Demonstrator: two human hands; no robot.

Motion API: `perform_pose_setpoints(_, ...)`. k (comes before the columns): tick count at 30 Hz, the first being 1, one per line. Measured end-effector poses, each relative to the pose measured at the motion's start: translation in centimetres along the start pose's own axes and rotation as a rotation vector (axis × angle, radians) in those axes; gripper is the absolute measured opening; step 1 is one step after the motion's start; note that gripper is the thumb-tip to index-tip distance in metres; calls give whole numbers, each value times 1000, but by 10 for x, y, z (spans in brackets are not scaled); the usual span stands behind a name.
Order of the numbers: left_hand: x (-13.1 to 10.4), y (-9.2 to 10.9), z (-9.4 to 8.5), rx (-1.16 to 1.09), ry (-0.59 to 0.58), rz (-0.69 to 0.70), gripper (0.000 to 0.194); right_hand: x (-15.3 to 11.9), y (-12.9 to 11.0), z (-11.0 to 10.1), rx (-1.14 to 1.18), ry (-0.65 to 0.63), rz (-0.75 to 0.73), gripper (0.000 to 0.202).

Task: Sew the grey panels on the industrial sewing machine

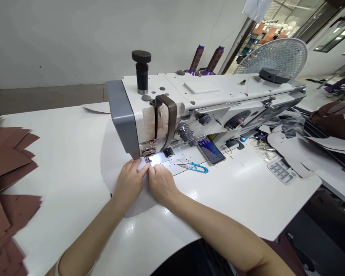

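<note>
- The sewing machine (207, 100) is finished in white and grey.
- The sheet (142, 203) is coloured pale grey.
- Snip handles (206, 168) are coloured blue.
- Stacked pieces (10, 161) are coloured reddish-brown.

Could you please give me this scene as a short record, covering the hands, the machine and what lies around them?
Left hand: on the pale sheet, close to the needle area
Right hand: beside the left, on the same sheet
Sewing machine: white and gray, light on
Right of hands: blue-handled snips, phone
Far left: overlapping brown pieces
Behind machine: two thread cones
</note>
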State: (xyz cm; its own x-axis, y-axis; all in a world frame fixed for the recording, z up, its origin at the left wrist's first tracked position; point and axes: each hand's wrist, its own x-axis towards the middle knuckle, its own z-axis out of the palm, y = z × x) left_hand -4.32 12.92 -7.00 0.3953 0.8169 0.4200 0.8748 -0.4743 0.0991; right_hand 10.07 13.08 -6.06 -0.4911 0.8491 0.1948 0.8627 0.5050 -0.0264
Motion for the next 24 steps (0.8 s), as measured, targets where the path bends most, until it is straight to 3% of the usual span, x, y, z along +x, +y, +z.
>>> perform_pose_setpoints(11,-1,-1,2,2,14,-4,41,3,0,-6,5,-126,10,22)
perform_pose_setpoints(24,-3,-2,2,0,1,3,38,3,3,-2,17,-127,-3,20)
